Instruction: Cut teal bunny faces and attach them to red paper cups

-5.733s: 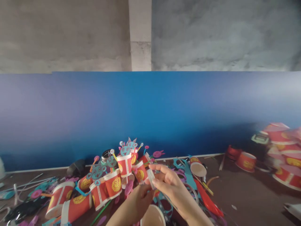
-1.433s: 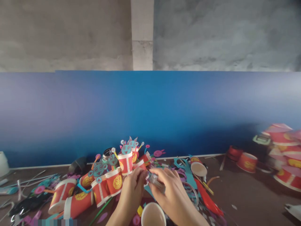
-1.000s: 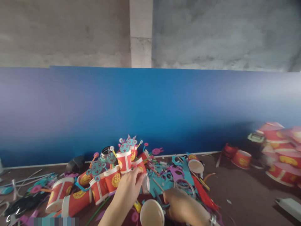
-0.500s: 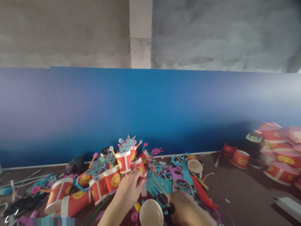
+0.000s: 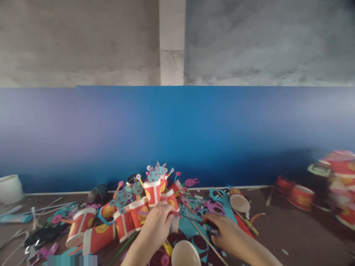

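Note:
My left hand [image 5: 158, 218] is closed in a pinch beside a red paper cup [image 5: 170, 199]; what the fingertips hold is unclear. A pale, brush-like piece [image 5: 174, 224] shows just below them. To the right, my right hand [image 5: 222, 229] curls over the pile, its fingers closed around a dark object [image 5: 214, 229] that is mostly hidden. A thin wooden stick [image 5: 203, 236] lies slantwise between the hands. Nearest me, an open paper cup [image 5: 185, 254] shows its white inside. Blue cat-face cutouts [image 5: 153, 176] stand at several decorated red cups [image 5: 153, 193].
Cut blue sheets [image 5: 229, 210] and purple scraps cover the middle. Tipped cups [image 5: 100, 236] lie left, near a black cloth-like item [image 5: 46, 234]. A white container [image 5: 11, 189] stands far left. Stacked red cups [image 5: 342, 164] are at right. A blue panel [image 5: 177, 136] runs behind.
The view has shifted, moving the scene rightward. My right hand has turned and moved up over the blue scraps; the stick now lies apart from it. My left hand stays by the red cup.

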{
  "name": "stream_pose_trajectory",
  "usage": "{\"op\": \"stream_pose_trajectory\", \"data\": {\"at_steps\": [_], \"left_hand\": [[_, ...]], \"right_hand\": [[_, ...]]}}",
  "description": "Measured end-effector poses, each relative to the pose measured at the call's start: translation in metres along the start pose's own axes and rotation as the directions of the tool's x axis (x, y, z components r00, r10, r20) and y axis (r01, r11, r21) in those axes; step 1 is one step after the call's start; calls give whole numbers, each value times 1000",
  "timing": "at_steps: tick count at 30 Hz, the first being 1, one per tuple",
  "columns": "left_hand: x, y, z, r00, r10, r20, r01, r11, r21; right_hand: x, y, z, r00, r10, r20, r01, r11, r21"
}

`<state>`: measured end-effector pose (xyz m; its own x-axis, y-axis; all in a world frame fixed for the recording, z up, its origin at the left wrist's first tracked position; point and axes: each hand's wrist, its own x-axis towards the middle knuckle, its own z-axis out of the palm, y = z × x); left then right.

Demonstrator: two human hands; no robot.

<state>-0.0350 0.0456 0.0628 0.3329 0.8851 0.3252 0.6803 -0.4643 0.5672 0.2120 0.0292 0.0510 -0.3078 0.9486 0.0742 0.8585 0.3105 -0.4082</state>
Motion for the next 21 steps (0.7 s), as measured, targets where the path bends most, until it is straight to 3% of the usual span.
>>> {"op": "stream_pose_trajectory", "data": {"at_steps": [11,21], "left_hand": [[1,8,-1,986,164,40,-167,977,133],[2,13,2,985,162,52,-168,974,152]], "right_hand": [[10,-24,-8,991,-103,83,103,995,7],[9,-29,-12,980,-177,89,176,984,26]]}}
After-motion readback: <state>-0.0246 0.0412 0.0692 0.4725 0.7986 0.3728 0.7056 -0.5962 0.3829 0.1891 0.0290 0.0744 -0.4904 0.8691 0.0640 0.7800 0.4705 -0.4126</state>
